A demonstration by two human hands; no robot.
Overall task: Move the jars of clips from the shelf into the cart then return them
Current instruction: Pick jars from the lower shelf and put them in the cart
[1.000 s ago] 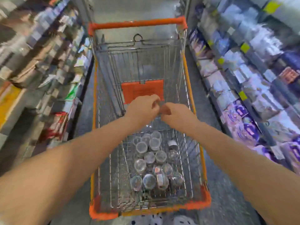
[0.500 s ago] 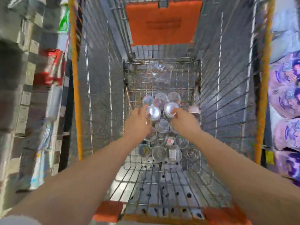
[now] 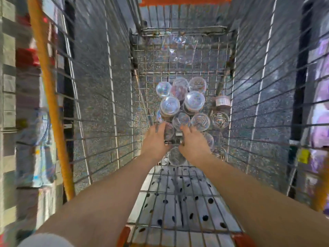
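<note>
Jars of clips (image 3: 195, 102) lie piled on the cart (image 3: 99, 107) floor: 1st half looks done, return leg not yet. Our left grip (image 3: 156, 139) & right grip (image 3: 194, 142) reach into the pile's near side; blur, so we can't tell if either grasps a jar.

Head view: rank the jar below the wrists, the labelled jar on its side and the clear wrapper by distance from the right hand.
1. Jar below the wrists, just beside the right hand.
2. Labelled jar, farther up and right.
3. Clear wrapper, at the far end.
</note>
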